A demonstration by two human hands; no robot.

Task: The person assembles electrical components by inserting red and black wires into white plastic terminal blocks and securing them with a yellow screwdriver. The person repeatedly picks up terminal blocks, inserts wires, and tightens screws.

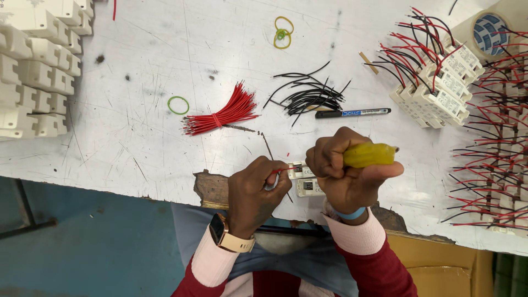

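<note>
My right hand (347, 170) is closed around the yellow handle of a screwdriver (369, 155), its tip hidden behind my fingers at a small white terminal block (300, 169) on the table's near edge. With my left hand (254, 190) I pinch a short red wire (279, 170) and hold its end at the block's left side. A second small white block (309, 187) lies just below the first, beside my right hand.
A tied bundle of red wires (221, 114), loose black wires (308, 94) and a black marker (352, 113) lie beyond my hands. White blocks (33, 60) are stacked at left; wired blocks (440, 82) with red and black leads at right. Rubber bands (178, 105) and a tape roll (488, 32) lie about.
</note>
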